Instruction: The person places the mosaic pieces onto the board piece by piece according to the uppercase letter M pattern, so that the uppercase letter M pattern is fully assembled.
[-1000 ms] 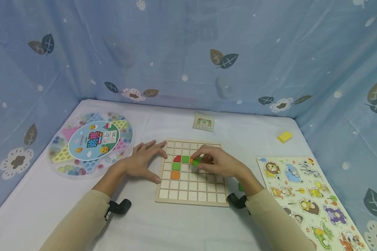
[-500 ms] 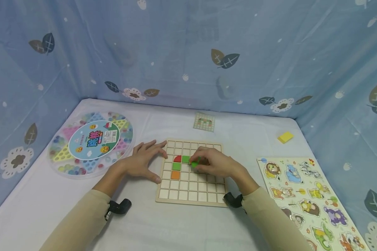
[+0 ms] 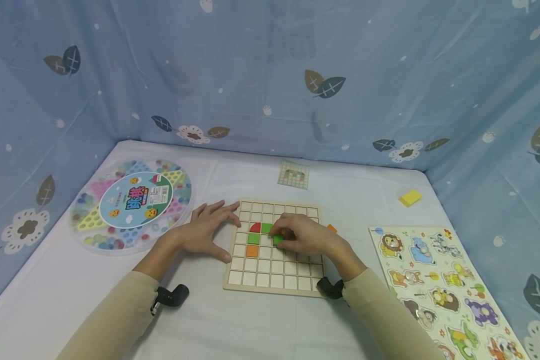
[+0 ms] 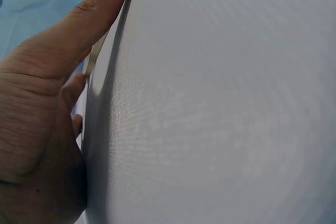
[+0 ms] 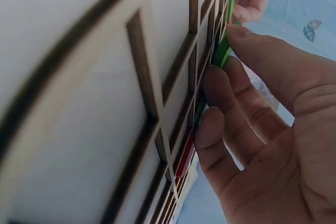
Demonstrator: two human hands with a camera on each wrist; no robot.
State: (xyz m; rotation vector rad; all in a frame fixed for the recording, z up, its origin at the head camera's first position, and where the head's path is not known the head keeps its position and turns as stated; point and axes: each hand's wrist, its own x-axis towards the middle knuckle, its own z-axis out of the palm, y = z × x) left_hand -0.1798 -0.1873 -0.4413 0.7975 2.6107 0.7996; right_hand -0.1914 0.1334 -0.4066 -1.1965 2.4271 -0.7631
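Note:
A wooden grid board lies on the table in front of me. In its upper left cells sit a red quarter-round tile, two green square tiles, one of them the left tile, and an orange tile. My right hand is over the board's middle and pinches a green tile between thumb and fingers, against the grid. Cells beneath that hand are partly hidden. My left hand is spread beside the board's left edge, thumb and fingertips touching the frame.
Behind the board lies a small pattern card. A round marble game is at left, an animal puzzle board at right. A yellow block lies at back right. An orange piece shows just beyond the right hand.
My right hand has shifted a little left with the green tile, which now sits lower and flatter at the grid. The orange piece beyond it has come into view. The left hand has stayed put.

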